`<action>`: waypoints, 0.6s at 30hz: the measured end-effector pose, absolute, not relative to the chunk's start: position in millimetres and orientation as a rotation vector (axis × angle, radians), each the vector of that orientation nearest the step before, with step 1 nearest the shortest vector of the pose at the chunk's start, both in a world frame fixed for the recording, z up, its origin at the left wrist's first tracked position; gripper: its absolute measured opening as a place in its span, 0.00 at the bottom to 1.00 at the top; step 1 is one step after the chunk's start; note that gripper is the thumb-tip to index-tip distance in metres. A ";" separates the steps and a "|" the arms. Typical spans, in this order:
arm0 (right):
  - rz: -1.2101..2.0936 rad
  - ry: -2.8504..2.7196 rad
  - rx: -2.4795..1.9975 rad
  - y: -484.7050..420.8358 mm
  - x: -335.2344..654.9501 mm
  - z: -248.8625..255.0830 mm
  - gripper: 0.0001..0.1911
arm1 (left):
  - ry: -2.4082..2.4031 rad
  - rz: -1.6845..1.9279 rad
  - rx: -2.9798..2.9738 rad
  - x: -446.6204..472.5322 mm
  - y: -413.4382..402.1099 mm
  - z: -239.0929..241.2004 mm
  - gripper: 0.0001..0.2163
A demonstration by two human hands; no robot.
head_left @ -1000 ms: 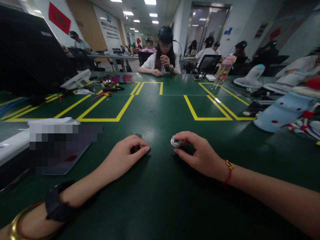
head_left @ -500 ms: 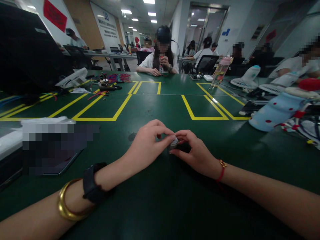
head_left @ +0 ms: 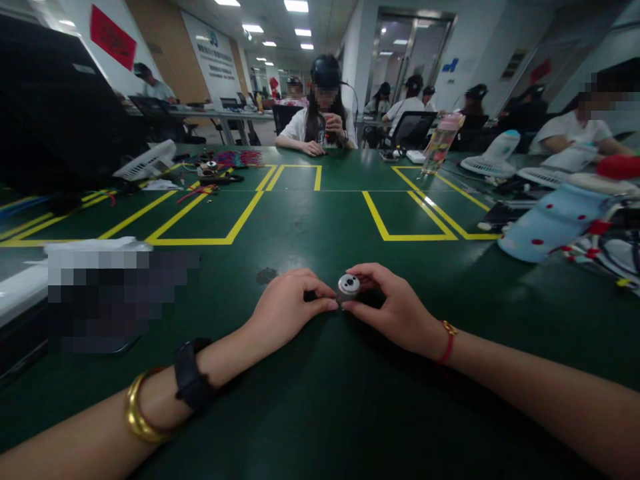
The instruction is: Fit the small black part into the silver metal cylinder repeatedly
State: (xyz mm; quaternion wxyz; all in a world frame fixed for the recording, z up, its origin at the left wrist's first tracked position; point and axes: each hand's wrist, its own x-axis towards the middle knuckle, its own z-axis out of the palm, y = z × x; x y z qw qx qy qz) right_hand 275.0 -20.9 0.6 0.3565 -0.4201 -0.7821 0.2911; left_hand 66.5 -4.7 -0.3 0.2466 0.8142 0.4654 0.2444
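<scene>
A small silver cylinder (head_left: 348,287) with holes in its top stands on the green table (head_left: 320,413) in front of me. My right hand (head_left: 395,310) pinches it from the right with thumb and forefinger. My left hand (head_left: 287,308) rests on the table just left of it, fingers curled, thumb tip against the cylinder's base, a small dark piece (head_left: 311,295) under the fingertips. A dark spot (head_left: 266,274) marks the table behind my left hand.
A blurred-out flat object (head_left: 115,297) and a white box (head_left: 20,293) lie at the left. A light blue dotted item (head_left: 555,223) sits at the right, fans (head_left: 495,157) and a bottle (head_left: 440,143) behind. Yellow tape outlines (head_left: 410,220) cross the table. A person (head_left: 323,113) sits opposite.
My left hand came from its own spot on the left over to the cylinder, touched its top, then dropped lower beside it. The cylinder's top is uncovered now.
</scene>
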 end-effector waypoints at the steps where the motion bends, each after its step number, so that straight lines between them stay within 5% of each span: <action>1: 0.763 -1.995 -1.090 -20.2 278.6 2.3 0.22 | 1.273 0.672 2.208 63.6 -4.7 2.6 0.10; 12: 0.019 -1.527 -1.992 -10.9 472.0 8.2 0.27 | 1.497 0.631 1.927 -2.6 -10.5 9.7 0.17; 18: -0.600 -1.777 -1.716 -14.1 444.2 11.0 0.36 | 1.515 0.649 1.979 5.3 -11.0 6.6 0.16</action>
